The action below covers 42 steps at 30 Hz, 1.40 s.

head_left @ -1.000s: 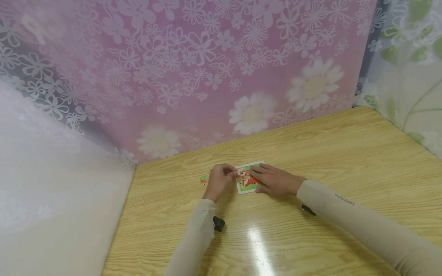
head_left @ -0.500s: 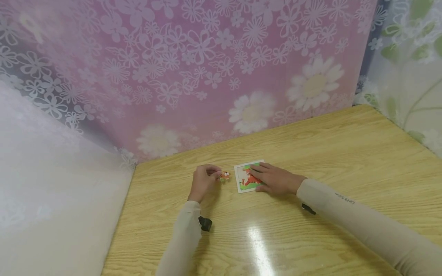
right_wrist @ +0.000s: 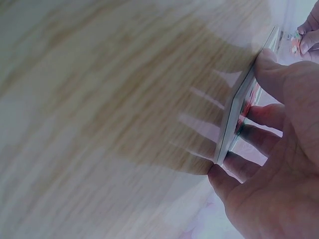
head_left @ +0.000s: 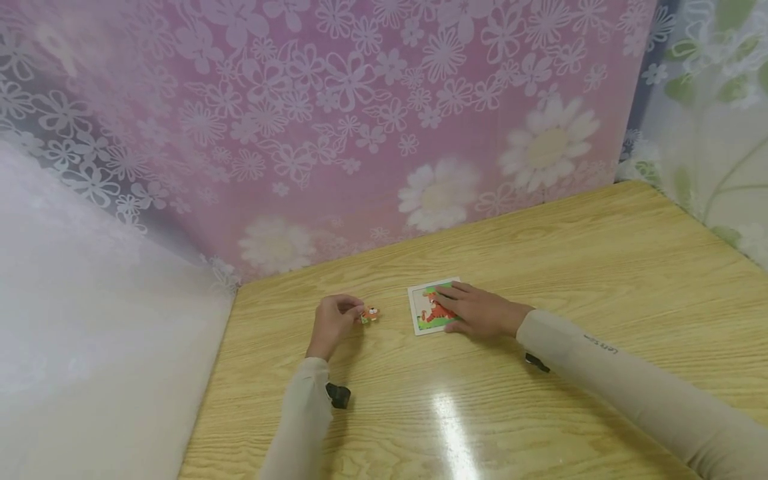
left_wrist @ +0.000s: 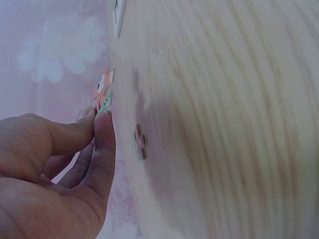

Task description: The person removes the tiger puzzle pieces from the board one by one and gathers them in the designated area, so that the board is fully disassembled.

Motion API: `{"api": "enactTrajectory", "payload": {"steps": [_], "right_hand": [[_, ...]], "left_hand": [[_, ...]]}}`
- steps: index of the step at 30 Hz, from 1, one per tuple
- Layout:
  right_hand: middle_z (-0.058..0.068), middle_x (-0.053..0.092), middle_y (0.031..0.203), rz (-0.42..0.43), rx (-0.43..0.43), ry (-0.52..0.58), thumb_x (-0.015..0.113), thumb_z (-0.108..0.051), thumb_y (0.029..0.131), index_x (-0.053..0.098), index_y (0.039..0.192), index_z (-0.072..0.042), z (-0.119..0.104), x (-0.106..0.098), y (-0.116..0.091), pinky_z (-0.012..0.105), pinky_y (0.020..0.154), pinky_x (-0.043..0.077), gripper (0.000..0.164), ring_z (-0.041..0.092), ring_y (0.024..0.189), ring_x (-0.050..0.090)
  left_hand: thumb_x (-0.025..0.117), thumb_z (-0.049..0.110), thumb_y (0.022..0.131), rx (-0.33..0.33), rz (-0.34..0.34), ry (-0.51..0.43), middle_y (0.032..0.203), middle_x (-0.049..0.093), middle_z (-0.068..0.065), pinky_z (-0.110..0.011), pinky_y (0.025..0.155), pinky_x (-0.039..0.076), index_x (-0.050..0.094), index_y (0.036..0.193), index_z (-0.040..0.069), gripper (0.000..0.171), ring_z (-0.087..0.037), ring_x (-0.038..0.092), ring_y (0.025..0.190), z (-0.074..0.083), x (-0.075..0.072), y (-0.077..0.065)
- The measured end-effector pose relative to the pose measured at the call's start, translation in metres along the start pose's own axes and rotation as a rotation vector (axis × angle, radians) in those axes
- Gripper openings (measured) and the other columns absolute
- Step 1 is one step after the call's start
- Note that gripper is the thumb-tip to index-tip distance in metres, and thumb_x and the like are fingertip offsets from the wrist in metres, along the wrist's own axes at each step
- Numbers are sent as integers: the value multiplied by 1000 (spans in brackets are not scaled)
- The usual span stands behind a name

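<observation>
My left hand (head_left: pixel 332 325) pinches a jigsaw puzzle piece (head_left: pixel 371 313) by one edge, between thumb and fingertips. Orange with a white-eyed animal face and a bit of green, this piece (left_wrist: pixel 102 89) is held above the table in the left wrist view. Below it lies a second small puzzle piece (left_wrist: pixel 140 142), hidden by the hand in the head view. My right hand (head_left: pixel 483 312) rests with spread fingers on a white-framed puzzle board (head_left: pixel 413 315) showing an orange animal on green. Its upper left part is a bare pale recess. The right side is covered by the fingers.
The wood-grain table (head_left: pixel 540 267) stretches around both hands. A pink flowered curtain (head_left: pixel 360 167) stands along the back edge, with pale sheets at the left (head_left: pixel 90 333) and right (head_left: pixel 720 133). Black wrist straps (head_left: pixel 339 396) show under the sleeves.
My left hand has moved left, away from the board, carrying the puzzle piece off it and baring the pale recess. My right hand has stayed on the board.
</observation>
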State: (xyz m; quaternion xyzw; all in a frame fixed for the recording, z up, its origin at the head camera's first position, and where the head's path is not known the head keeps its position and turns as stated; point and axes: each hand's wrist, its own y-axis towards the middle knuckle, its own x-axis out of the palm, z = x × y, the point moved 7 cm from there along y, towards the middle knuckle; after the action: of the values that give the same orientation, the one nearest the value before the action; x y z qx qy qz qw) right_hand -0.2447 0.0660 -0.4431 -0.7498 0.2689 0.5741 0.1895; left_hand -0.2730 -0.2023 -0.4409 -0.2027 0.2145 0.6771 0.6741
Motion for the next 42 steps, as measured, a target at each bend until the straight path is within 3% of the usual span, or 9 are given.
{"api": "enactTrajectory", "payload": {"steps": [18,26,42], "right_hand": [[30,37,154,4,-6,-16,61,-30,103,38,149,12,0,0,-2,56,118,25,67,45,143,35],[30,37,154,6,-11,-14,60,-30,103,37,150,12,1,1,-1,56,118,24,67,45,143,35],[30,36,155,5,-7,-14,60,-30,103,37,149,12,1,2,-1,56,118,24,66,48,143,35]], "left_hand": [[71,6,95,-98,-3,55,87,73,-9,-39,73,59,77,96,2,6,-27,71,78,-15,-21,-11],[73,4,93,-123,-13,71,82,72,-9,-36,67,58,78,92,3,5,-25,69,73,-22,-21,-15],[74,1,91,-146,-36,27,91,73,-11,-32,71,60,77,92,0,3,-20,72,77,-29,-15,-10]]}}
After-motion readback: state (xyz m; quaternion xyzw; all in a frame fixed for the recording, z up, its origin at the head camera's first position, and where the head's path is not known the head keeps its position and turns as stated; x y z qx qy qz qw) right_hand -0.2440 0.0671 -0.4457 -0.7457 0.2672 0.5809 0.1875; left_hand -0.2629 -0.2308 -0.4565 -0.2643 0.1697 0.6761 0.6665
